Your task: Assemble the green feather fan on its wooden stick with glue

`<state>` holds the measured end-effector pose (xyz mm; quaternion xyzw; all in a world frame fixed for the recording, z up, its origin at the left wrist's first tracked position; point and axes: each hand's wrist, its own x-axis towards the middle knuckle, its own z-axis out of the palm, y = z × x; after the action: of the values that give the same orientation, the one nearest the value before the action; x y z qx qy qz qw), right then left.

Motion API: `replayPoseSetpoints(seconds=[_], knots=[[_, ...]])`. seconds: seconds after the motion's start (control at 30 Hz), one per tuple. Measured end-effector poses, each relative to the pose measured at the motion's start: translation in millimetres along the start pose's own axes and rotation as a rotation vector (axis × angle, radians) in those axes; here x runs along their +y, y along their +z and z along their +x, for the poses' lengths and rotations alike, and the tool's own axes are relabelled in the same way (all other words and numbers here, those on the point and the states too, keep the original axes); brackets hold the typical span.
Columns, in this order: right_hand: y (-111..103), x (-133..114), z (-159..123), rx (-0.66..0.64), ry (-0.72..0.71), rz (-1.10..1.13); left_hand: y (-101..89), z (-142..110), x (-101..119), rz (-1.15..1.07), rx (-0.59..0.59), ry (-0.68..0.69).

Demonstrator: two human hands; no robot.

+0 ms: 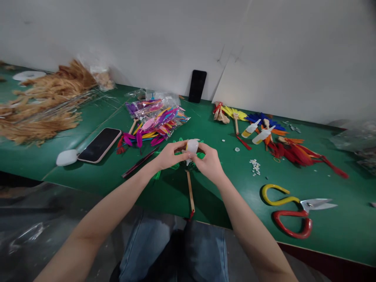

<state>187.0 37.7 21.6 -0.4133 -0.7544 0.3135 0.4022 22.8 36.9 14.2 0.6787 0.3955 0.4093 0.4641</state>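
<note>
Both hands meet near the table's middle, closed around a small white glue bottle (192, 145) that is tipped with its nozzle down. My left hand (172, 156) pinches it from the left; my right hand (209, 159) grips it from the right. Directly beneath lies a fan of green feathers (175, 166), mostly hidden by my fingers. Its wooden handle (190, 192) points toward me and ends in a red tassel (192, 214) at the table edge.
Scissors (305, 204) and white beads (255, 167) lie right, near two glue bottles (263, 134) and coloured feather fans (293, 150). Left are bagged feathers (160, 119), a phone (100, 145), a white case (67, 157) and brown fibre bundles (55, 98). A black phone (197, 86) leans on the wall.
</note>
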Motion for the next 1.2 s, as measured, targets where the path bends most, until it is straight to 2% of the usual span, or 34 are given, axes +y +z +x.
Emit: replayPoseSetpoints(seconds=[0.5,0.83,1.2], knots=[[1.2,-0.7,-1.1,0.034,-0.048,-0.098,2.5,-1.7,1.0,-0.008,0.030,0.024],[2.8,0.4,-0.3,0.046,-0.059,-0.077,0.6,-0.8,1.5,0.000,0.021,0.052],[5.4,3.5,0.9,0.090,-0.135,-0.082,-0.7,-0.8,0.4,0.017,0.050,0.088]])
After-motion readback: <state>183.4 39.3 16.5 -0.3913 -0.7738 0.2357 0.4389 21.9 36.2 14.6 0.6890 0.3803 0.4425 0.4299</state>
